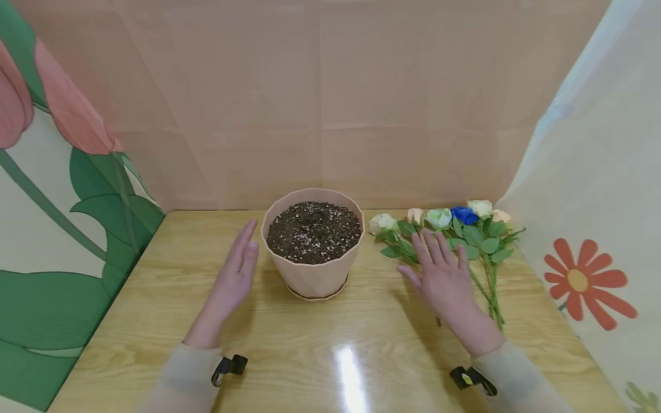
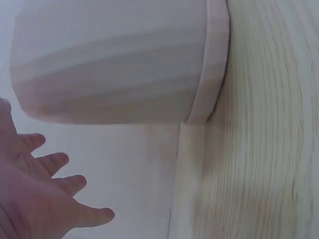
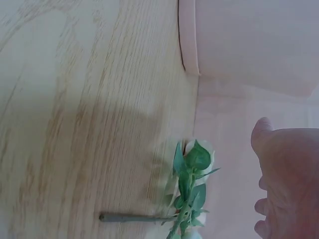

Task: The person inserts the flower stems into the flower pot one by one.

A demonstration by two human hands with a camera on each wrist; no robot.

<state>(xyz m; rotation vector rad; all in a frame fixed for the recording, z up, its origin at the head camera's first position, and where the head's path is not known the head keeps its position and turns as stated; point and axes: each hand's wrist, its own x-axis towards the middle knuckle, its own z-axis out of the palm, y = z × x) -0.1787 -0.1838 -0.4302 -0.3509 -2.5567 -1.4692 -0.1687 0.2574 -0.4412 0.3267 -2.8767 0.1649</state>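
A pale pink faceted flower pot (image 1: pixel 315 278) full of dark speckled soil (image 1: pixel 314 232) stands on a matching saucer at the table's middle. Just left of the pot is my left hand (image 1: pixel 234 275), palm turned toward it and fingers straight, holding nothing. My right hand (image 1: pixel 443 278) hovers over the flowers on the right, fingers spread, also holding nothing. Beneath it lie several long-stemmed roses: white (image 1: pixel 383 223), pale green (image 1: pixel 439 218), blue (image 1: pixel 465 215) and peach (image 1: pixel 502 217). Their green stems (image 1: pixel 494 292) point toward the front. In the right wrist view a brown stem end (image 3: pixel 134 218) shows beside green leaves (image 3: pixel 192 184).
The light wood table (image 1: pixel 289 355) runs back to a plain pinkish cloth (image 1: pixel 320 103). A tulip-printed cloth (image 1: pixel 88 229) hangs along the left, and a white cloth with a red flower print (image 1: pixel 588 281) along the right. Both wrists wear dark straps (image 1: pixel 227 370).
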